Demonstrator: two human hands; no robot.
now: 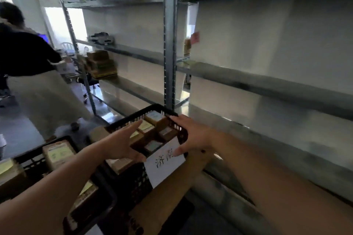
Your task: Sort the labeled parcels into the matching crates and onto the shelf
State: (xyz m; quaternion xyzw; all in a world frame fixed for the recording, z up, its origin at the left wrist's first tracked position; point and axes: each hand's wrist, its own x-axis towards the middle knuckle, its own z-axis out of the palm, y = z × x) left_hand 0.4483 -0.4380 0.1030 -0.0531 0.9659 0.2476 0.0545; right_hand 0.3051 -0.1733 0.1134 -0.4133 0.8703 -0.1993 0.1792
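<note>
A black lattice crate (133, 120) stands low in the middle, filled with several small brown parcels (155, 119) that carry pale labels. A white paper sign (165, 164) with dark characters hangs on its near side. My left hand (122, 144) reaches over the crate's left rim with fingers stretched out straight. My right hand (193, 135) lies at the crate's right rim, fingers extended, its thumb touching the top of the sign. Neither hand holds a parcel.
Another black crate (34, 158) with labelled parcels (58, 153) sits at the lower left. Grey metal shelving (267, 82) fills the right, with an upright post (170, 44) directly behind the crate. Stacked parcels (102, 65) rest on a far shelf. A person (24, 66) stands at the left.
</note>
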